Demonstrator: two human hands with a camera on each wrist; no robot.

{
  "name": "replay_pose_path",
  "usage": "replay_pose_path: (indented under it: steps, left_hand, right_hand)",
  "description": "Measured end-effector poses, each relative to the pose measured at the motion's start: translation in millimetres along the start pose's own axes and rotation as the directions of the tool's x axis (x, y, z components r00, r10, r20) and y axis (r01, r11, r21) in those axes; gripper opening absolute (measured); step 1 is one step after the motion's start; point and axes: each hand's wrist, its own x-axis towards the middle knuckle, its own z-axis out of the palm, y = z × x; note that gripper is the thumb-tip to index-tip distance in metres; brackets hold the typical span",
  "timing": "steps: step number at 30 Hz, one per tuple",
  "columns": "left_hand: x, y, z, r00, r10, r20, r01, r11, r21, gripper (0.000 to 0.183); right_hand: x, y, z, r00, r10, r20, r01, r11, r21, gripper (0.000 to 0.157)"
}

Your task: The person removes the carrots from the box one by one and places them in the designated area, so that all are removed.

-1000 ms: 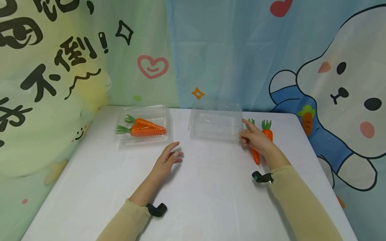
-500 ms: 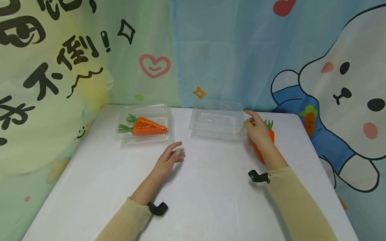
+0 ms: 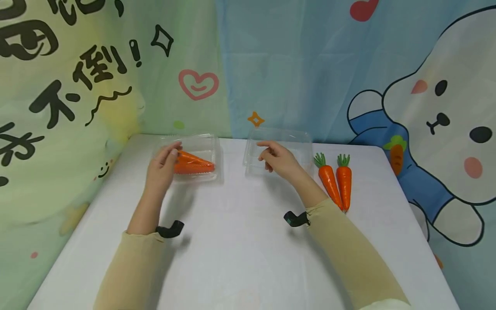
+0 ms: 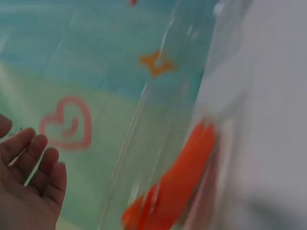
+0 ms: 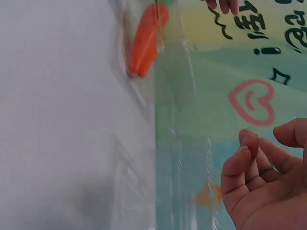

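A clear plastic box (image 3: 207, 145) at the left back holds two orange carrots (image 3: 195, 165) with green tops, which my left hand (image 3: 162, 163) now hides. That hand is over the box's left end; in the left wrist view its fingers are loosely bent, with nothing between them. My right hand (image 3: 280, 159) hovers in front of a second clear plastic box (image 3: 300, 144), its fingers relaxed and holding nothing. Right of this box, two more carrots, a left one (image 3: 330, 184) and a right one (image 3: 343, 183), lie side by side, tips nearly touching.
A white-covered table (image 3: 240, 249) carries everything. Close behind its far edge hangs a printed curtain (image 3: 271, 64) with a cartoon bear and lettering. Each wrist wears a small black camera, one on the left (image 3: 170, 229) and one on the right (image 3: 296, 218).
My left hand has moved left and forward to the box with carrots. My right hand has left the loose carrots and moved left to the other box; those carrots now lie closer together.
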Motion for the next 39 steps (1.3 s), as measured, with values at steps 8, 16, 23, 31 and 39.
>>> replay_pose_path:
  steps: [8, 16, 23, 31, 39]
  left_hand:
    - [34.9, -39.5, -60.7, 0.967, -0.241, -0.079, 0.248, 0.962, 0.110, 0.054]
    - [41.9, -79.0, -62.5, 0.893, -0.451, -0.002, 0.450, 0.890, -0.070, 0.054]
    - [45.1, -94.9, -58.3, 0.868, -0.497, 0.009, 0.491, 0.854, -0.169, 0.046]
    - [45.3, -99.1, -58.7, 0.878, -0.477, -0.031, 0.464, 0.866, -0.187, 0.044]
    - [39.4, -91.3, -58.4, 0.893, -0.446, -0.058, 0.431, 0.885, -0.174, 0.043]
  right_hand:
    - [36, -9, 59.8, 0.980, 0.126, 0.152, -0.137, 0.988, 0.067, 0.047]
    - [58, -4, 92.5, 0.971, 0.151, 0.187, -0.153, 0.988, -0.006, 0.051]
    - [69, 5, 100.5, 0.975, 0.136, 0.176, -0.120, 0.988, -0.100, 0.049]
    - [77, 10, 112.3, 0.980, 0.088, 0.179, -0.089, 0.996, -0.005, 0.059]
    - [73, 8, 118.4, 0.985, 0.052, 0.164, -0.064, 0.996, 0.066, 0.060]
